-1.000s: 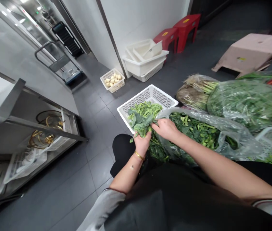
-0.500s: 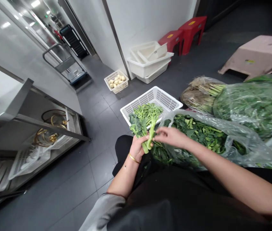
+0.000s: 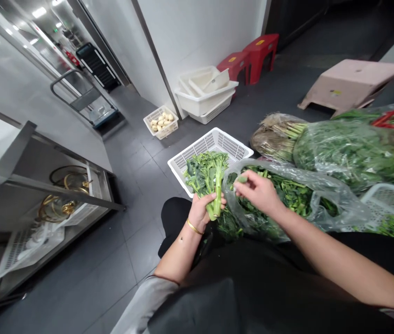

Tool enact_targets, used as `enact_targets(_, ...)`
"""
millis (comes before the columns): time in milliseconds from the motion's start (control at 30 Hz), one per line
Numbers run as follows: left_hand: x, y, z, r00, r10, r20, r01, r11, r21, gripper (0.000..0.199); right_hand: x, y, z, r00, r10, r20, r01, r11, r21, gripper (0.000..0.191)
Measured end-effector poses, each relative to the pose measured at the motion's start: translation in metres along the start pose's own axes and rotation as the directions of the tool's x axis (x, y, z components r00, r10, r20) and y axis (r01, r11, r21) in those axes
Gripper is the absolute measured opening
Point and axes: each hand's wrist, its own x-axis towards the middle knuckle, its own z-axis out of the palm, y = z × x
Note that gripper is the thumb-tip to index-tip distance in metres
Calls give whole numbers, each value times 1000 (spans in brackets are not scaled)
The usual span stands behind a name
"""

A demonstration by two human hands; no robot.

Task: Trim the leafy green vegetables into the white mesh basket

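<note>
Leafy green stalk: one in hand, with a thick pale stem, crinkled dark leaves and small buds at the top.
Left hand: fingers clenched round the lower stem, gold bangle on the wrist.
Right hand: fingertips pinching a small green piece just above a clear plastic bag of greens.
Stalk's place: inside the left fingers' grip, over the near corner of a white perforated basket, near the right hand.
Counts on the floor: three white perforated baskets, including that one; two red stools; one pink stool.
</note>
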Motion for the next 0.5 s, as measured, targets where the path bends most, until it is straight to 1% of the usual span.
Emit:
enact_targets(33, -2, 0, -1, 999, -21, 29, 21, 1000, 2, 30, 5, 1, -5, 993, 109, 32, -113, 984, 141, 25)
enact_targets(67, -4, -1, -2, 998, -29, 51, 29, 1000, 6, 31, 12, 2, -9, 979, 179, 97, -199, 945, 260, 27)
enact_targets(100, -6, -3, -1, 997, -35, 68, 34, 999, 16, 33, 18, 2, -13, 964, 210, 164, -255, 906, 338, 30)
enact_targets(133, -8, -5, 2, 996, -40, 79, 37, 999, 36, 35, 22, 3, -14, 954, 219, 207, -282, 888, 364, 32)
enact_targets(167, -9, -6, 5, 996, -39, 82, 34, 997, 63, 36, 25, 3, -14, 952, 224, 210, -285, 897, 339, 33)
enact_targets(200, -9, -8, 10, 997, -28, 73, 21, 996, 91, 37, 25, 4, -11, 960, 224, 169, -263, 928, 263, 32)
enact_targets(233, -7, -9, 15, 998, -10, 55, 4, 993, 114, 37, 23, 4, -7, 975, 204, 85, -214, 966, 145, 29)
enact_targets(267, -5, -10, 20, 999, 9, 35, -14, 992, 127, 37, 18, 3, -1, 990, 141, -5, -141, 990, -2, 26)
enact_targets(300, -2, -11, 24, 999, 34, 7, -34, 992, 124, 36, 10, 3, 5, 998, 32, -56, -40, 987, -153, 24)
enact_targets(333, 2, -11, 27, 999, 41, -19, -39, 993, 109, 33, 0, 3, 9, 994, -101, -46, 84, 956, -281, 24)
enact_targets(367, 6, -10, 28, 999, 23, -34, -20, 996, 86, 30, -11, 5, 10, 975, -221, 11, 209, 905, -369, 24)
enact_targets(400, 9, -8, 28, 999, -20, -30, 22, 998, 58, 28, -24, 7, 5, 955, -289, 69, 290, 856, -428, 25)
enact_targets(433, 13, -5, 26, 997, -81, -4, 81, 996, 33, 27, -39, 12, -6, 946, -305, 107, 319, 824, -468, 26)
enact_targets(467, 15, -2, 22, 989, -146, 32, 145, 989, 16, 28, -53, 19, -24, 957, -277, 87, 281, 810, -514, 27)
enact_targets(500, 18, 1, 17, 976, -205, 73, 205, 979, 4, 28, -68, 30, -50, 981, -186, -61, 115, 797, -593, 29)
